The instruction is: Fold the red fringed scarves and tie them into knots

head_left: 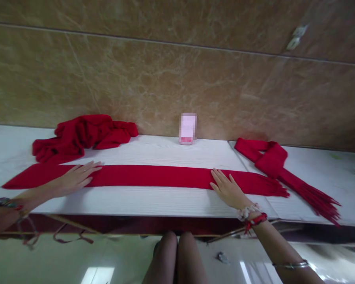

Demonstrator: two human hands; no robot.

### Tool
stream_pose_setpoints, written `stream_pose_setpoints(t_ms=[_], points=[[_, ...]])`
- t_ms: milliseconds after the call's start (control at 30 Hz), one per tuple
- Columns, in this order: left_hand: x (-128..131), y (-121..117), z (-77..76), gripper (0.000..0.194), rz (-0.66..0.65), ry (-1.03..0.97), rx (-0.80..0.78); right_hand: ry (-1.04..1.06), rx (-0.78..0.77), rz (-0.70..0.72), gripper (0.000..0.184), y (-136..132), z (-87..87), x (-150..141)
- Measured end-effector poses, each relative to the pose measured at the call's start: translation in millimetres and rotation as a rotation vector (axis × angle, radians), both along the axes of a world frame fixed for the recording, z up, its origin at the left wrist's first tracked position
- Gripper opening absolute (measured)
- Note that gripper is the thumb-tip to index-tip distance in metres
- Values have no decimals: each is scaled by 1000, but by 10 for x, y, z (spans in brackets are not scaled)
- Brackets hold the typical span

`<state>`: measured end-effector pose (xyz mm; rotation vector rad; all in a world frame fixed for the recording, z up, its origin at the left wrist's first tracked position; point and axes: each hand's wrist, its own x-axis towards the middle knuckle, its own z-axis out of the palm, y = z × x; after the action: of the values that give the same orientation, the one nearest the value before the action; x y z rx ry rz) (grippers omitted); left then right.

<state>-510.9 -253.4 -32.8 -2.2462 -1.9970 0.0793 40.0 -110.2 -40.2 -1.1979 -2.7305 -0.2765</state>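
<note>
A long red scarf (154, 176) lies flat in a narrow strip along the white table, its fringed end to the right and a pointed fold at the left. My left hand (77, 177) rests on its left part, palm down with fingers stretched out. Toward the right end, my right hand (227, 189) lies flat on the same scarf, fingers spread. Beyond the fringed end is a knotted or looped red scarf (273, 161) with its own fringe trailing toward the front edge. Behind my left hand sits a crumpled heap of red cloth (85, 136).
The white table (165, 201) runs along a brown marbled wall (154, 83). A small pink and white object (188, 128), blurred out, stands against the wall. A seam crosses the tabletop near the looped scarf. Below the front edge are my knees (177, 256) and a shiny floor.
</note>
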Motion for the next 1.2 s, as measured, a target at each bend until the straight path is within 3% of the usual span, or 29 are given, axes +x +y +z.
stream_pose_setpoints(t_ms=[100,167,267,367,433,567,733,800,900,967,1067,1200], points=[[356,328,-27,55,18,-61,86,2,-69,-80,47,8,84,121],[906,615,21,56,-8,-105,51,22,-115,-103,48,-5,137,47],[1867,995,106,57,-181,-147,-17,49,-152,-91,48,-23,169,-75],[2440,1175,92,52,-323,-146,-54,52,-161,-105,47,-9,154,10],[2486,1191,33,49,-381,-126,-66,36,-154,-156,46,8,144,188],[2170,1107,-43,45,-445,-105,-50,-6,-137,-275,47,24,156,553],[1771,931,63,45,-421,-72,-69,17,-120,-357,46,12,162,695],[1581,860,114,45,-392,-37,-89,48,-125,-330,45,10,143,714],[1310,794,157,44,-378,-5,-69,71,-105,-179,43,32,103,746],[1253,802,180,43,-404,-15,-24,70,-62,-101,42,68,89,761],[1491,912,254,41,-433,-72,59,54,9,-3,39,145,120,769],[2272,1171,403,42,-492,-166,-1,-5,36,175,41,247,217,785]])
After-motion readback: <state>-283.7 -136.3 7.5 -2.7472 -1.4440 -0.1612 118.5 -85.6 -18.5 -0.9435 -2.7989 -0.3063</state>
